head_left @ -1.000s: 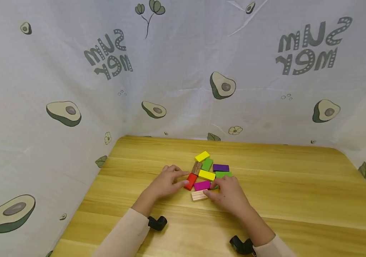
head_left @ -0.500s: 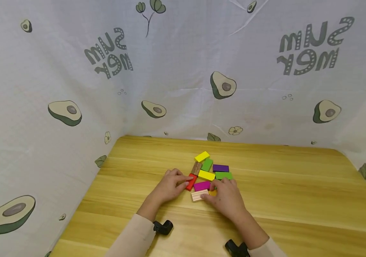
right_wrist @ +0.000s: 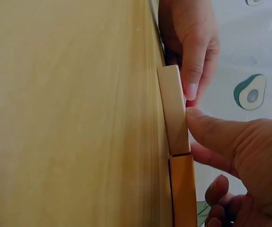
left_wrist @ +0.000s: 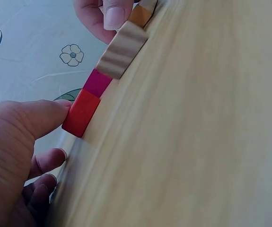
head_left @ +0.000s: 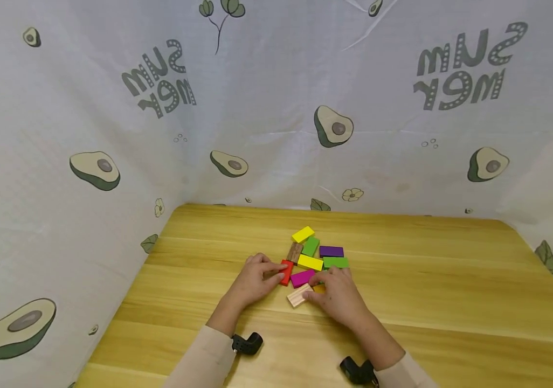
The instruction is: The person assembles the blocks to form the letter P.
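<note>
My left hand [head_left: 253, 280] holds the red block [head_left: 286, 272] between thumb and index finger at the left of a flat cluster. In the left wrist view, the thumb meets one end of that red block [left_wrist: 81, 113]. My right hand [head_left: 337, 293] has thumb and index finger at the right end of a pale wooden block [head_left: 298, 296], pinching it. The pale block [right_wrist: 173, 109] also shows in the right wrist view, an orange block [right_wrist: 183, 189] just beside it. A magenta block [head_left: 303, 278] lies between the hands. Part of the orange block is hidden by the right hand.
Behind the hands lie a brown block [head_left: 294, 252], yellow blocks [head_left: 310, 262], green blocks [head_left: 336, 262] and a purple block [head_left: 331, 251]. All rest on a wooden table [head_left: 427, 280]. A printed cloth [head_left: 267, 108] hangs along its far and left sides.
The pale wooden block has turned, its left end now nearer me. The red block stands straighter than before, and the magenta block has tilted slightly. Both hands have shifted a little.
</note>
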`<state>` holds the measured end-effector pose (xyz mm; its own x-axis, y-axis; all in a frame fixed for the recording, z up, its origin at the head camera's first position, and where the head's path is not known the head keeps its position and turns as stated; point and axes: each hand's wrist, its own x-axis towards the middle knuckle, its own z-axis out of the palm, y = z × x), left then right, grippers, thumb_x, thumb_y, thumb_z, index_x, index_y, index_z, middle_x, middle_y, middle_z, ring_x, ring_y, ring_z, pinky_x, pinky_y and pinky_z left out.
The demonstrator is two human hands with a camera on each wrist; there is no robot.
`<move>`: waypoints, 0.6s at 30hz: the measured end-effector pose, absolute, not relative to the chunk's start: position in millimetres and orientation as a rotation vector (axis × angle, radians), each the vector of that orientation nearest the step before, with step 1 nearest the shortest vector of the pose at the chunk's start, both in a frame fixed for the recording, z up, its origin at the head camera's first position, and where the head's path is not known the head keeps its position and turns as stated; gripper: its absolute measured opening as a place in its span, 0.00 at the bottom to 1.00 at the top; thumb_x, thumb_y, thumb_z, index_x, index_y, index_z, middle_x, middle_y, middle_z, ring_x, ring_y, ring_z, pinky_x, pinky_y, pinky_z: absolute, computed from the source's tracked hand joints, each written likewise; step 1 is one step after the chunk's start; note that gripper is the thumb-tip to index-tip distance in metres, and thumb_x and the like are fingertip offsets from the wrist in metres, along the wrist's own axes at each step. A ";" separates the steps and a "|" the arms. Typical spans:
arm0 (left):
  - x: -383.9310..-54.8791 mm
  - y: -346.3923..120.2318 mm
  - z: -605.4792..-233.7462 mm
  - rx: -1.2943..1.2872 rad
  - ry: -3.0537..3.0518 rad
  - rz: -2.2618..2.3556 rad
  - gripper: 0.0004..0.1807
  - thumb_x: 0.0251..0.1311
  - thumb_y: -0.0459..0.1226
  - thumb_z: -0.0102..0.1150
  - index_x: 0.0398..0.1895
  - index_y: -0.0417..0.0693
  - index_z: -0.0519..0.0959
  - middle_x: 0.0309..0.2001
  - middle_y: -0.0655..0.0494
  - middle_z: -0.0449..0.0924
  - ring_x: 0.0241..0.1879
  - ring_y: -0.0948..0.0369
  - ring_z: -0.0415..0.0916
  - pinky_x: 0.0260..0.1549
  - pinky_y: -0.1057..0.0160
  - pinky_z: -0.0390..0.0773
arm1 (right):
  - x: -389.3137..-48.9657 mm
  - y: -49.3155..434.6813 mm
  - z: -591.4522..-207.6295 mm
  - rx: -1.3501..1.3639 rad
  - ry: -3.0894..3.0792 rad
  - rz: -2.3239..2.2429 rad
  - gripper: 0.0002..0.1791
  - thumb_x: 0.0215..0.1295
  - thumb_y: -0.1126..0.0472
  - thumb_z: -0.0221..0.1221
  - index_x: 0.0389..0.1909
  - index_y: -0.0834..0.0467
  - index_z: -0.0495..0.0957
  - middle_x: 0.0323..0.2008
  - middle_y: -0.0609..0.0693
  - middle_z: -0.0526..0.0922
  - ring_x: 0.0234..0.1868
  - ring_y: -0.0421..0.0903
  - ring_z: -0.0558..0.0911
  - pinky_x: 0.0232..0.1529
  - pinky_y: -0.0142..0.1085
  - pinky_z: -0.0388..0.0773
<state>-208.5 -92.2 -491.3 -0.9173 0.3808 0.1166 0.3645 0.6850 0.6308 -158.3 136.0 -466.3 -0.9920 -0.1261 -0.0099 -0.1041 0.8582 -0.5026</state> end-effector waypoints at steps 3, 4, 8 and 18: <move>-208.1 -90.8 -492.4 0.601 2.870 1.074 0.15 0.68 0.47 0.64 0.55 0.63 0.87 0.39 0.60 0.73 0.43 0.63 0.66 0.40 0.66 0.71 | -157.1 135.5 -465.2 -0.222 2.977 -0.798 0.11 0.59 0.49 0.73 0.39 0.48 0.89 0.35 0.45 0.78 0.43 0.47 0.68 0.43 0.40 0.66; -208.2 -91.1 -492.7 0.593 2.876 1.074 0.15 0.68 0.48 0.65 0.55 0.62 0.87 0.39 0.61 0.72 0.42 0.63 0.66 0.39 0.66 0.70 | -156.5 134.5 -464.7 -0.233 2.980 -0.786 0.11 0.59 0.48 0.73 0.39 0.48 0.88 0.35 0.45 0.78 0.43 0.47 0.68 0.43 0.40 0.66; -208.2 -92.0 -492.9 0.578 2.903 1.072 0.14 0.67 0.48 0.66 0.54 0.62 0.88 0.37 0.61 0.72 0.41 0.63 0.66 0.37 0.67 0.70 | -153.0 128.7 -464.1 -0.271 3.045 -0.658 0.21 0.53 0.38 0.74 0.37 0.50 0.87 0.34 0.46 0.76 0.42 0.49 0.68 0.42 0.41 0.67; -213.4 -93.9 -490.0 0.531 2.983 1.057 0.15 0.66 0.48 0.66 0.53 0.59 0.88 0.38 0.61 0.75 0.40 0.63 0.66 0.36 0.67 0.69 | -143.7 118.1 -461.6 -0.314 3.085 -0.539 0.34 0.40 0.30 0.77 0.37 0.52 0.84 0.33 0.47 0.74 0.43 0.49 0.68 0.44 0.43 0.66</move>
<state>-213.4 -93.9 -490.0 -0.9431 0.2852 0.1710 0.3293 0.7285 0.6007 -143.7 118.1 -461.6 -0.9801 -0.1946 0.0393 -0.1964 0.9215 -0.3350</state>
